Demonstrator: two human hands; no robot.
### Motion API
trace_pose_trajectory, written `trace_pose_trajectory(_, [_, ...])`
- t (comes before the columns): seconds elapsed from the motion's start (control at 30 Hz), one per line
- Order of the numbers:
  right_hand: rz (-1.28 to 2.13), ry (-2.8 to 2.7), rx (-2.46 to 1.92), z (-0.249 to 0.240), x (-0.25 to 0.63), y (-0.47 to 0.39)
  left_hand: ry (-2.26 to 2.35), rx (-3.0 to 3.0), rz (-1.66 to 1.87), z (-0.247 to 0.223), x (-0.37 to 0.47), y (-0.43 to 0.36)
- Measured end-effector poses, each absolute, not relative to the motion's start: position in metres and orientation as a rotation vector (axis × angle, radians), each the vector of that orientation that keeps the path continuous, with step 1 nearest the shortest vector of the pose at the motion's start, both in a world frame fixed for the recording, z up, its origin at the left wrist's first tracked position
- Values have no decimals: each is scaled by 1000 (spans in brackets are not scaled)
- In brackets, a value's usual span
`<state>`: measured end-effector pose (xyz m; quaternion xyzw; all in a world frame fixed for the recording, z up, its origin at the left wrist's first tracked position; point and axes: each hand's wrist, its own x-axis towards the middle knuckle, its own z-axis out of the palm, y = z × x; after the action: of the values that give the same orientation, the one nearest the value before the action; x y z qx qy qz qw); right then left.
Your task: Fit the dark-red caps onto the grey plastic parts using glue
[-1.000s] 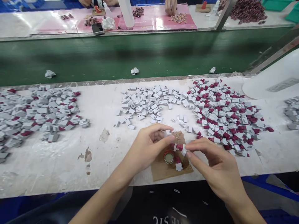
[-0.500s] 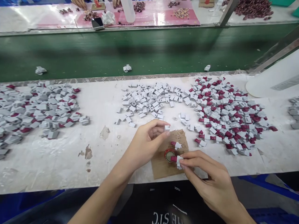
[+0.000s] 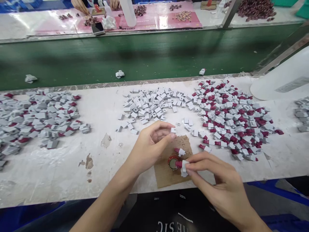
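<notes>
My left hand (image 3: pixel 154 143) pinches a small grey block (image 3: pixel 173 130) between thumb and forefinger, above the back edge of a brown cardboard piece (image 3: pixel 161 174). In my right hand (image 3: pixel 214 180) is a grey-and-maroon part (image 3: pixel 183 168), its maroon end pointing left over the rim of a red bottle cap (image 3: pixel 173 163). The cap lies open side up on the cardboard. Another grey-and-maroon part (image 3: pixel 180 151) rests just behind the cap. Loose grey blocks (image 3: pixel 152 103) are spread behind my left hand.
Grey-and-maroon parts are heaped at the right (image 3: pixel 234 119) and left (image 3: pixel 41 116). A white container (image 3: pixel 282 77) stands at the back right. Beyond the table edge runs a green belt (image 3: pixel 96 58) carrying a few pieces. Another person's hands (image 3: pixel 80 5) show at the far bench.
The head view has shifted slightly, and the pieces on the green belt have moved left. Both hands keep their grips; the right-hand part is tilted a little differently.
</notes>
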<state>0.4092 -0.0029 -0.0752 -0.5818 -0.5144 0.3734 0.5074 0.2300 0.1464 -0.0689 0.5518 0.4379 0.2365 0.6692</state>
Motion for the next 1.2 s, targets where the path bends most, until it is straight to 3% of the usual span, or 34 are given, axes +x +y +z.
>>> trace_pose_trajectory(0.2, [1031,-611,-1244,-77,438,28,856,1092,570,-57,246,146])
trace_pose_trajectory(0.37, [1122,-454,-1153,-81,445,45,694,1020,574,-51,264,145])
trace_pose_trajectory(0.77, [1124,-505,-1165,-82,443,45,681,1025,514,-59,267,146])
trace_pose_trajectory(0.97, [1009,-831,-1363,-77,449,47,743,1199,485,-61,262,150])
trace_pose_trajectory(1.2, [1137,-1092,-1435,-56,467,100,767,1558,444,-48,258,195])
